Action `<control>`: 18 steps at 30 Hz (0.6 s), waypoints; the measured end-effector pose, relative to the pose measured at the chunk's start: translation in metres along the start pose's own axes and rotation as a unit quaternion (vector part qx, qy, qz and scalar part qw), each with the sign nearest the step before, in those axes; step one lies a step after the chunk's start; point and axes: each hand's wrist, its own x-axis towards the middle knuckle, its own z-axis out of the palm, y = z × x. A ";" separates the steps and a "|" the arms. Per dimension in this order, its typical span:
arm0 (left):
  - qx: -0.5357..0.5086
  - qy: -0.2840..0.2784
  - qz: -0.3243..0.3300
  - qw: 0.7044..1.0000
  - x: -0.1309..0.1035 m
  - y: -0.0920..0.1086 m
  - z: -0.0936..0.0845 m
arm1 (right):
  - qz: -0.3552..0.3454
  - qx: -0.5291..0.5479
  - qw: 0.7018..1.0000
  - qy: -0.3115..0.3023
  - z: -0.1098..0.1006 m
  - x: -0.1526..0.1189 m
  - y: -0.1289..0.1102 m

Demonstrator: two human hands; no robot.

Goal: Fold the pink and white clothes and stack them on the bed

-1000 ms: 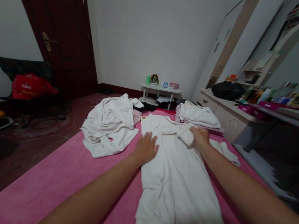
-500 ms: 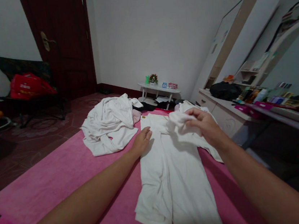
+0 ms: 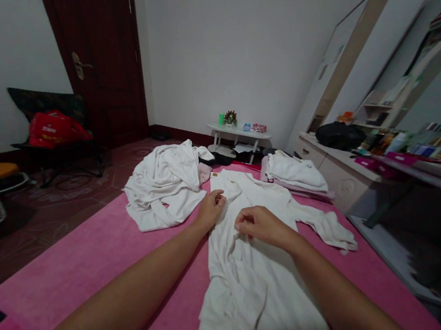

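Observation:
A white long-sleeved shirt (image 3: 283, 280) lies spread on the pink bed cover (image 3: 158, 279), its collar end away from me. One sleeve (image 3: 324, 222) stretches out to the right, while the other lies rumpled along the left part of the body. My left hand (image 3: 212, 209) rests at the shirt's upper left edge, fingers loosely extended. Over the chest part is my right hand (image 3: 262, 227), its fingers loosely curled close to the cloth, with no fabric visibly lifted in them. The undersides of its fingers are partly hidden.
A heap of white clothes (image 3: 166, 182) sits left of the shirt. Folded clothes (image 3: 296, 172) are stacked at the far right corner. Beyond stands a small white table (image 3: 236, 131). A dresser (image 3: 332, 162) flanks the bed's right side; a chair (image 3: 53, 148) stands by the door.
My right hand has lowered and moved left, letting go of the raised bunch of white cloth. A sleeve now lies over the shirt's left part. My left hand has hardly moved.

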 end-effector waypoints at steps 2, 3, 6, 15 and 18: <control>0.025 -0.009 -0.003 1.000 0.008 0.003 0.000 | -0.037 -0.029 0.999 0.022 0.019 0.002 0.002; 0.039 -0.014 -0.004 0.999 0.013 0.004 0.000 | -0.056 -0.047 0.997 0.034 0.028 0.001 0.002; 0.084 -0.032 -0.003 0.996 0.035 0.009 0.005 | -0.096 -0.113 0.986 0.076 0.051 -0.004 -0.003; 0.098 -0.064 -0.056 0.992 0.117 0.015 0.045 | -0.161 -0.222 0.960 0.058 0.059 -0.005 -0.005; 0.040 -0.058 -0.050 0.996 0.132 0.004 0.054 | -0.164 -0.225 0.959 0.056 0.060 -0.005 -0.003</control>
